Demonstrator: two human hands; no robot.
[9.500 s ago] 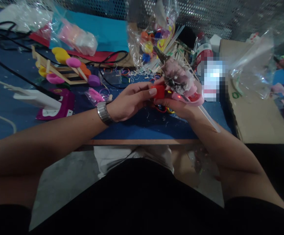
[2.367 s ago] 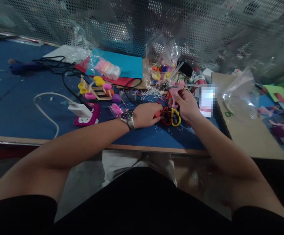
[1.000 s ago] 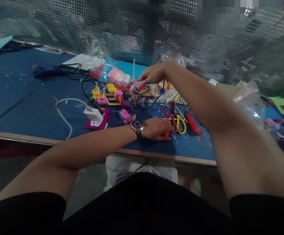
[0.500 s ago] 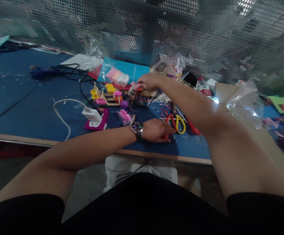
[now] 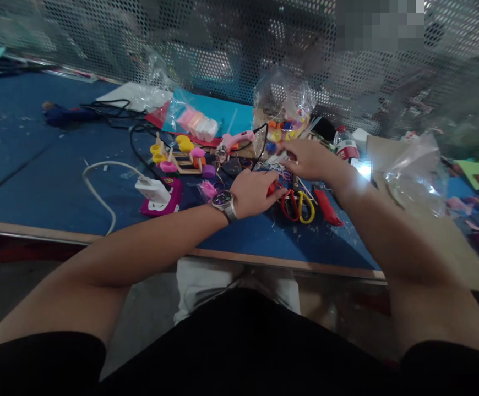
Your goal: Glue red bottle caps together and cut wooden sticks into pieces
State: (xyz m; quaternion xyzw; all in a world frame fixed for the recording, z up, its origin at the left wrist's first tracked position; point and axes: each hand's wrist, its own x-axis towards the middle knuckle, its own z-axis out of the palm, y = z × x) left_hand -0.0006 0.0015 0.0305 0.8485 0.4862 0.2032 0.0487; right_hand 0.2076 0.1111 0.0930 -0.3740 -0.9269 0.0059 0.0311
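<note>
My left hand (image 5: 251,193) grips a small red piece (image 5: 271,188) between thumb and fingers, just above the blue table (image 5: 33,176); my fingers cover part of the piece. The watch (image 5: 223,199) sits on that same wrist. My right hand (image 5: 303,158) reaches out over the scraps (image 5: 275,163) with its fingers bent and pointing left; I cannot tell whether they have closed on anything. Near it stands a clear bag (image 5: 283,102) with bright pieces inside.

The pink glue gun (image 5: 241,138) lies beyond my left hand, out of both hands, its nozzle end clotted and pointing roughly towards me. A black cord (image 5: 266,132) loops from its handle. Left of the gun is a stick frame (image 5: 186,170) fitted with yellow, pink, orange and purple pieces. A small pink packet (image 5: 207,190) lies just beside my watch, and farther left a white charger (image 5: 152,190) stands in the purple power strip (image 5: 174,199).

To the right of my left hand are scissors (image 5: 313,210), one loop red and one yellow, and next to them a long red object (image 5: 328,208). A bottle (image 5: 346,145) stands beyond my right forearm.
</note>
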